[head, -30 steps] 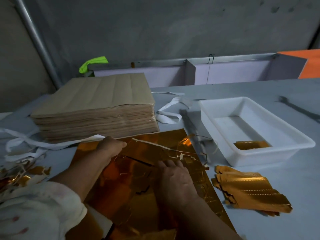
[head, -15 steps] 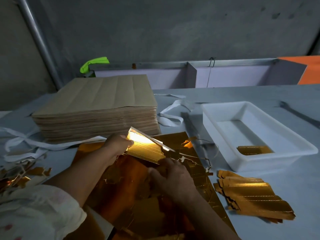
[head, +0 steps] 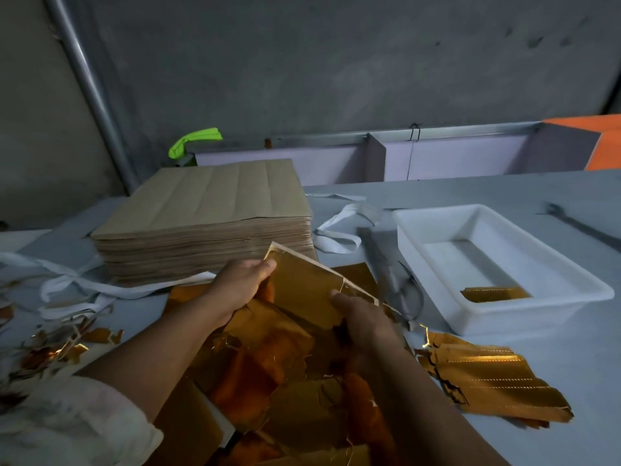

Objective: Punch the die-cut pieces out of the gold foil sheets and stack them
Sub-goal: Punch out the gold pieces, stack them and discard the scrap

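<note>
A gold foil sheet [head: 268, 358], torn and crumpled, lies on the table under my arms. Both hands hold a gold die-cut piece [head: 302, 284] lifted off it and tilted toward me. My left hand [head: 240, 285] grips the piece's left edge with thumb on top. My right hand [head: 364, 319] pinches its right lower edge. A fanned stack of punched gold pieces [head: 487, 381] lies on the table at the right. One more gold piece [head: 494, 294] lies inside the white tray [head: 420, 250].
A tall stack of brown-backed sheets [head: 208, 223] stands behind my left hand. Gold scrap trimmings [head: 60, 344] and white strips [head: 74, 284] litter the left side. A dark metal tool [head: 581, 227] lies at the far right. A wall rises behind the table.
The die-cut piece has come free from the flat sheet and risen in both hands, tilting up toward me. The sheet below is more crumpled.
</note>
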A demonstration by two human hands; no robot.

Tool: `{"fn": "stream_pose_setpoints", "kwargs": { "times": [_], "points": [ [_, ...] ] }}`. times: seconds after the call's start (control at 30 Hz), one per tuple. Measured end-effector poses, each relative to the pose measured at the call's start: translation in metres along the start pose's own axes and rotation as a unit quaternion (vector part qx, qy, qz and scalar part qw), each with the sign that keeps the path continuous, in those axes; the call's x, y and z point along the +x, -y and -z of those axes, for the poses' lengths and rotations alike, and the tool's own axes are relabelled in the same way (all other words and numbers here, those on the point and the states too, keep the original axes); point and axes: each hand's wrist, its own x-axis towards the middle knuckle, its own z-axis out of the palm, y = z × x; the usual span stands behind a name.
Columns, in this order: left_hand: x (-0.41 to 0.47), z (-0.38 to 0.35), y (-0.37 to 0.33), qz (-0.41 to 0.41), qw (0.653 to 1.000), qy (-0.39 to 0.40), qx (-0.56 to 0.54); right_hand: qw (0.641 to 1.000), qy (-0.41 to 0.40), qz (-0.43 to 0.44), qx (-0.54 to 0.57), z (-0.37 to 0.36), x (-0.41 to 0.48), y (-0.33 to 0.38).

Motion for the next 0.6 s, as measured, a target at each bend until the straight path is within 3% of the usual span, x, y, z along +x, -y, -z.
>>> {"fn": "stream_pose_setpoints", "kwargs": {
  "times": [0.27,0.43,0.6],
  "points": [
    [-0.002,-0.007,-0.002,-0.03,0.999,-0.031,-0.013,0.999,0.005,-0.021,0.044,0.005,0.0,-0.005],
    [0.002,0.003,0.003,0.008,0.998,-0.047,-0.051,0.997,-0.025,0.0,0.073,0.017,0.003,-0.009],
    [0.007,0.009,0.009,0.04,0.996,-0.05,-0.064,0.996,0.086,0.008,-0.015,0.021,-0.001,-0.015]
  ]
}}
